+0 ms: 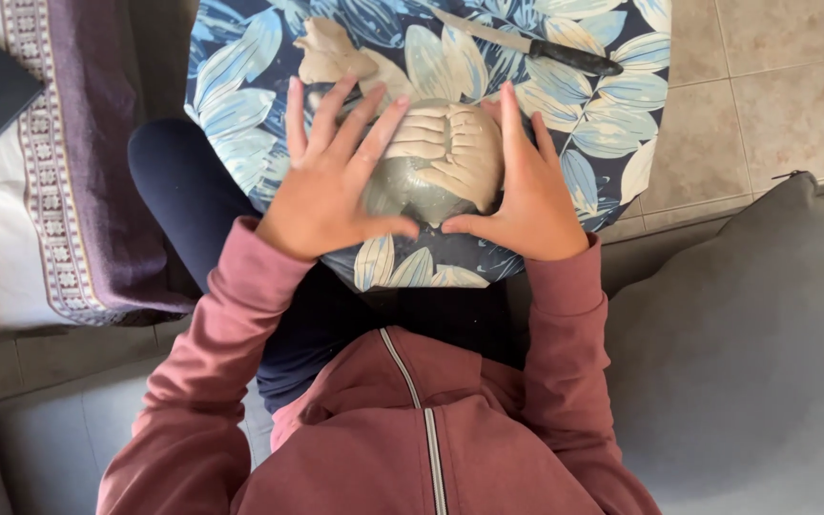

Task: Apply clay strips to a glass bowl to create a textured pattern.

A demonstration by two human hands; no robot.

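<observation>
Head view, looking straight down: a rounded grey clay mound (pixel 436 162), its upper part covered with overlapping coils, sits on a tray with a blue and white leaf print (pixel 240 67) that rests across the person's lap. Left hand (pixel 331 181) lies against the mound's left flank, fingers spread and flat, thumb curled along the lower edge. Right hand (pixel 526 186) is pressed against the right flank, fingers together and extended, thumb pointing inward toward the other thumb; the two thumbs are near but apart. Neither hand pinches anything. The hands hide both sides of the mound. A flat scrap of clay (pixel 331 52) lies on the tray beyond the left hand. A black-handled knife (pixel 536 46) lies near the tray's far edge, well apart from both hands. A patterned purple blanket (pixel 78 172) is at left, a grey cushion (pixel 746 343) at right, tiled floor (pixel 765 86) beyond.
</observation>
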